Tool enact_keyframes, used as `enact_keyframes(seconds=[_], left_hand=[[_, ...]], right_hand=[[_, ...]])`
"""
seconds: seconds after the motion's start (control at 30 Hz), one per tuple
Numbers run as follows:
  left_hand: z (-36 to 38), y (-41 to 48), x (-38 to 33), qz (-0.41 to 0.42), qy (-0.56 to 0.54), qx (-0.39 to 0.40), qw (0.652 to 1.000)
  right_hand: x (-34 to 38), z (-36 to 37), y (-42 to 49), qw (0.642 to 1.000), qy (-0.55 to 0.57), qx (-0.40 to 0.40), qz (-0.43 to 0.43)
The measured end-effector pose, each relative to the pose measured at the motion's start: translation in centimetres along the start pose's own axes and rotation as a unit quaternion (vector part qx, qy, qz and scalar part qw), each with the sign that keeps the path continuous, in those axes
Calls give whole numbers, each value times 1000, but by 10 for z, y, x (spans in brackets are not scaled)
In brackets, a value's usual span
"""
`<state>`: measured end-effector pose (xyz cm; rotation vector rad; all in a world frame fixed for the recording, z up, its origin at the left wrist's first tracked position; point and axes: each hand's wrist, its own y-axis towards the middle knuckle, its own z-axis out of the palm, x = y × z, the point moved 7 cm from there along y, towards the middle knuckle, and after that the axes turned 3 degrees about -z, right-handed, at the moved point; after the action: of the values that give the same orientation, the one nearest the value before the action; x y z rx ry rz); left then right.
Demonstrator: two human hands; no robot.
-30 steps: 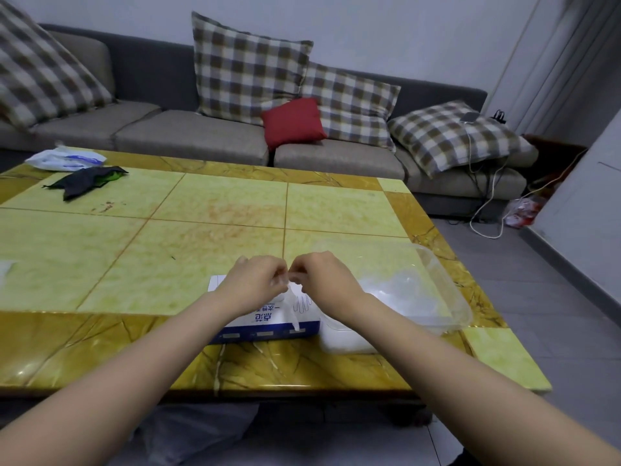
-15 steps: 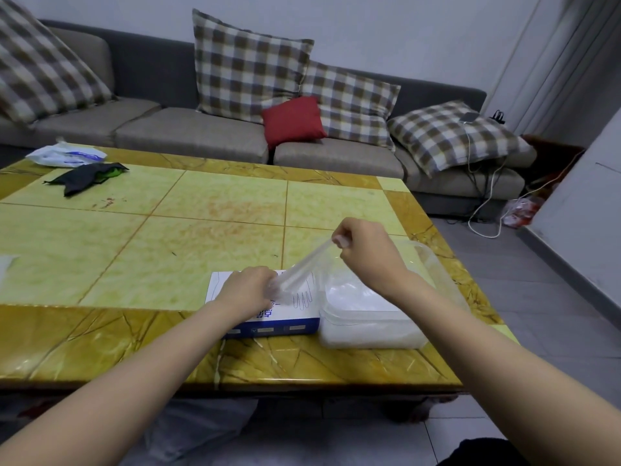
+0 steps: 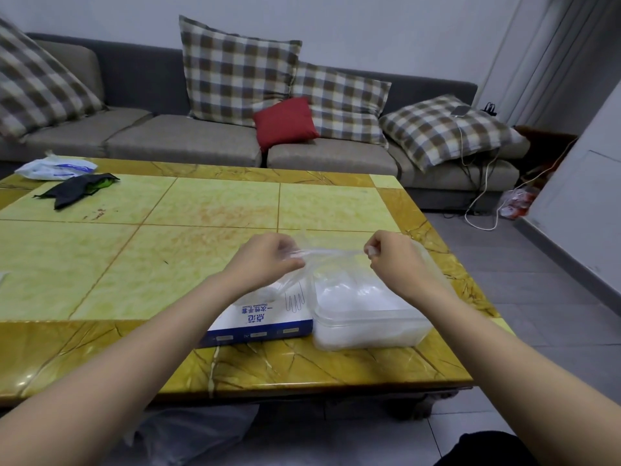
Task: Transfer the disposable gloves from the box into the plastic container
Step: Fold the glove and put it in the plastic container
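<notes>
A white and blue glove box [image 3: 265,319] lies flat near the table's front edge. Right beside it stands a clear plastic container [image 3: 366,317] with a pile of thin clear gloves inside. One clear disposable glove [image 3: 331,255] is stretched sideways in the air above the box and the container. My left hand [image 3: 265,260] pinches its left end above the box. My right hand [image 3: 395,260] pinches its right end above the container.
The yellow tiled table [image 3: 188,237] carries a black cloth [image 3: 79,190] and a white plastic bag [image 3: 55,168] at its far left. A grey sofa [image 3: 208,139] with checked cushions and a red cushion [image 3: 285,122] runs behind. Cables [image 3: 484,196] trail on the floor at right.
The glove has come up out of the box. My left hand rose from the box and my right hand moved right, so the glove is now pulled taut between them.
</notes>
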<state>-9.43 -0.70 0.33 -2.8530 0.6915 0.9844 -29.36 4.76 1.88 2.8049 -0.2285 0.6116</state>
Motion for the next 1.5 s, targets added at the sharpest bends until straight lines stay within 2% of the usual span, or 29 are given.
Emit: enact_keyframes(seconds=[0.2, 0.4, 0.6, 0.8, 0.9, 1.0, 1.1, 1.23, 1.3, 1.5], left_hand=[[-10, 6, -30, 36, -47, -5, 998], [-4, 10, -53, 66, -44, 4, 997], [7, 3, -60, 84, -63, 18, 994], [12, 5, -54, 47, -41, 26, 998], [14, 10, -47, 17, -12, 42, 999], [14, 19, -43, -17, 36, 44, 998], [10, 25, -57, 10, 60, 14, 998], [9, 20, -99, 115, 43, -7, 992], [11, 17, -111, 139, 41, -13, 989], [8, 24, -103, 121, 26, -32, 992]], right_hand=[[-9, 0, -5, 993, -95, 65, 12], [29, 2, -19, 984, 94, 104, -109], [20, 6, -18, 957, 252, 142, -28], [-8, -11, -7, 935, 348, 36, 50], [-23, -23, -3, 938, 337, -32, 70], [-29, -38, -1, 954, 279, -95, 57], [-24, -51, -2, 972, 192, -133, 6], [-4, -49, -6, 981, 148, -104, -76], [4, -43, -8, 979, 156, -77, -101], [-13, -27, -9, 992, 109, 41, -57]])
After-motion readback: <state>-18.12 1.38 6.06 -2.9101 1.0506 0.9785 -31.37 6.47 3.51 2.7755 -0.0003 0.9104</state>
